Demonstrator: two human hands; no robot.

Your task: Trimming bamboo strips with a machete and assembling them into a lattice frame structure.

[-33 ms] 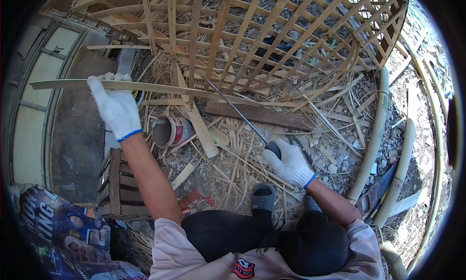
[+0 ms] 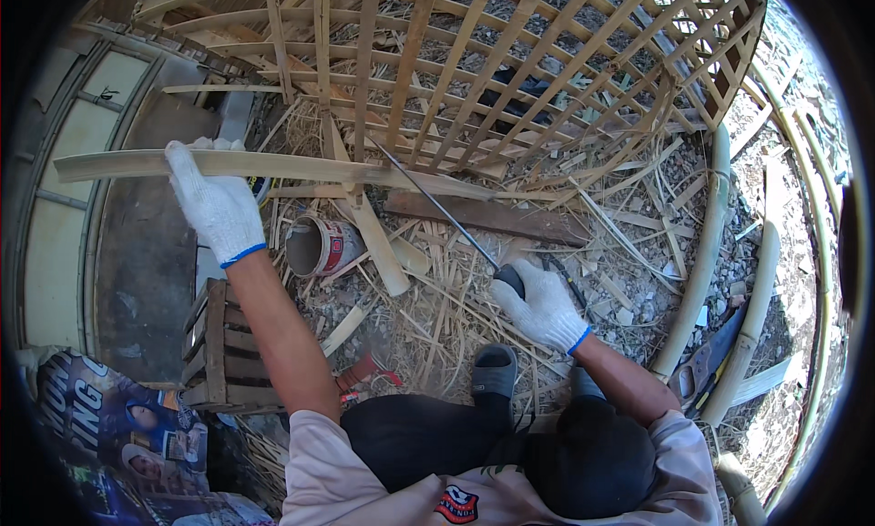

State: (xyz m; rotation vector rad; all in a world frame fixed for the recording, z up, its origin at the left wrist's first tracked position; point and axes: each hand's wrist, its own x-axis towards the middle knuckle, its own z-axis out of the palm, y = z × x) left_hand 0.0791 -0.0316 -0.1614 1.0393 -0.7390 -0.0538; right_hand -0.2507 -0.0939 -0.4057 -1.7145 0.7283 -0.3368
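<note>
A long, pale bamboo strip (image 2: 292, 168) runs crosswise in front of me, its broad face partly toward me. My left hand (image 2: 219, 207), in a white knitted glove with a blue cuff, is closed round the strip near its left end. My right hand (image 2: 540, 307), gloved the same way, grips the dark handle of a long, thin-bladed tool (image 2: 443, 209). That blade slants up and to the left, and its far part crosses the strip near the middle; whether they touch I cannot tell.
Ahead stands a bamboo lattice (image 2: 412, 66). A bucket (image 2: 339, 243), a split bamboo piece (image 2: 377, 248) and a brown plank (image 2: 488, 218) lie amid shavings. Right are bamboo poles (image 2: 704, 271) and a handsaw (image 2: 700, 366); left, a slatted wooden stool (image 2: 217, 339) and a printed banner (image 2: 100, 407).
The strip has rolled slightly in my left hand, so more of its broad face shows. My right hand and the tool have shifted a little to the left.
</note>
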